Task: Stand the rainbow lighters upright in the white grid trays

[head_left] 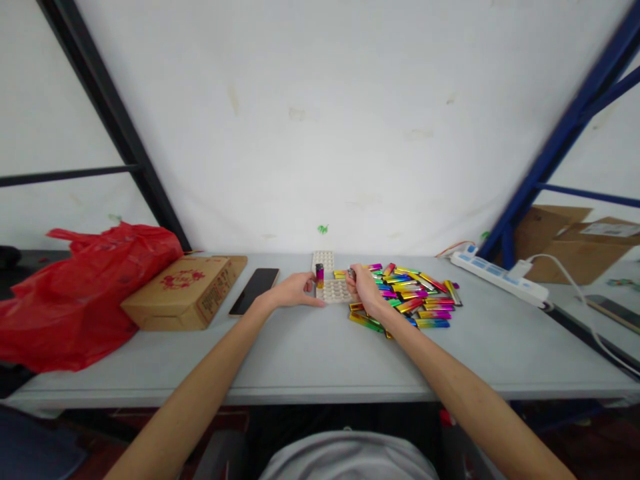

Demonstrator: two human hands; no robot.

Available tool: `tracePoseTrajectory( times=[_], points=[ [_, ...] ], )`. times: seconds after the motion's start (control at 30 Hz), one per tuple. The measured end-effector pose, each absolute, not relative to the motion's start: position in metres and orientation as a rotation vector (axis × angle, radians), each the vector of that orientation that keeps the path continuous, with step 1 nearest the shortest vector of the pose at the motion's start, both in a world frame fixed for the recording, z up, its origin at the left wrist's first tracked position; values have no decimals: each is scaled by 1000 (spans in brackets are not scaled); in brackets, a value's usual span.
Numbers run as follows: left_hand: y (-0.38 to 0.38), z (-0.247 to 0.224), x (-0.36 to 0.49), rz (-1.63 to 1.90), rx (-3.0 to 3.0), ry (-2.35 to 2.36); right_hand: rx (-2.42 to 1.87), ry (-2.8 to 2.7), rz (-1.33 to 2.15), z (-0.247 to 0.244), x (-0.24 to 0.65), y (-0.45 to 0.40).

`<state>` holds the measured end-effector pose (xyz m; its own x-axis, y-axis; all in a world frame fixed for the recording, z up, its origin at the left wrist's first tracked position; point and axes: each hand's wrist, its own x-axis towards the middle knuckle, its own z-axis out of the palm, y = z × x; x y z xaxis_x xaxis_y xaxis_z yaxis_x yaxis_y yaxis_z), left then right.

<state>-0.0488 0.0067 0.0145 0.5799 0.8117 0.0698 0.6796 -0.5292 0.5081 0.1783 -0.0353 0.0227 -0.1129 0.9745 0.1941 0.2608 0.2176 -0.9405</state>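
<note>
A pale tray with rows of holes (pixel 334 291) lies on the table between my hands. One purple-and-yellow lighter (pixel 319 276) stands upright at its left end. My left hand (pixel 295 291) is beside that lighter, thumb stretched along the tray's near edge and apart from the fingers; whether a fingertip touches the lighter is unclear. Over the tray's right end, my right hand (pixel 364 288) is closed around a lighter (pixel 351 272), whose metal top shows by the thumb; its body is hidden. Right of the tray spreads a pile of shiny, multicoloured lighters (pixel 413 293).
A second pale holed tray (pixel 323 261) lies behind, near the wall. To the left are a dark phone (pixel 255 291), a cardboard box (pixel 183 290) and a red plastic bag (pixel 95 293). At right, a white power strip (pixel 500 278) with a cable lies before a blue frame (pixel 565 127).
</note>
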Motion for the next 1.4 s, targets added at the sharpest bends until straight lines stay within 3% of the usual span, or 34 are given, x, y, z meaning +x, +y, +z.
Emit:
tracePoseTrajectory(
  times=[0.2, 0.63, 0.93, 1.4],
  points=[
    [8, 13, -49, 409, 2400, 1199, -1138, -1403, 1210, 21, 180, -33],
    [11, 8, -50, 427, 2403, 1203, -1104, -1959, 357, 19, 179, -37],
    [8, 12, -48, 445, 2363, 1202, -1229, -1911, 460, 13, 170, -28],
    [10, 10, -50, 458, 2397, 1164, -1195, -2323, 12, 11, 162, -29]
  ],
)
